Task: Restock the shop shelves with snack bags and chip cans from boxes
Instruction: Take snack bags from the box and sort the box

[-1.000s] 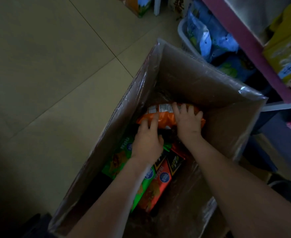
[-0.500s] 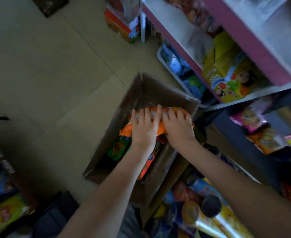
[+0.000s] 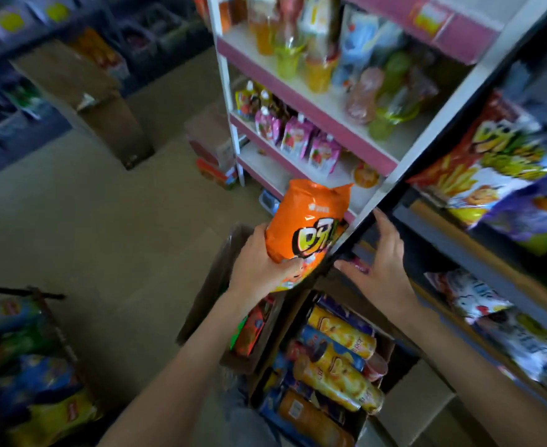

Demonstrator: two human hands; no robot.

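Observation:
My left hand (image 3: 259, 266) grips an orange snack bag (image 3: 310, 217) by its lower end and holds it upright above the open cardboard box (image 3: 210, 285). More snack packs (image 3: 252, 327) lie inside that box. My right hand (image 3: 381, 269) is off the bag, fingers spread, beside the dark shelf upright (image 3: 394, 185). A second box (image 3: 378, 411) below my right arm holds several chip cans (image 3: 339, 366) lying on their sides. Snack bags (image 3: 491, 175) fill the shelf to the right.
A white and pink shelf unit (image 3: 298, 101) with drinks and pouches stands straight ahead. A tall cardboard box (image 3: 82, 95) stands on the floor at the back left. Chip bags (image 3: 30, 382) are piled at the lower left. Tiled floor lies between.
Both hands lifted the orange bag out of the box. My right hand has let go of it and moved toward the shelf. The view has risen from the box to the shelves.

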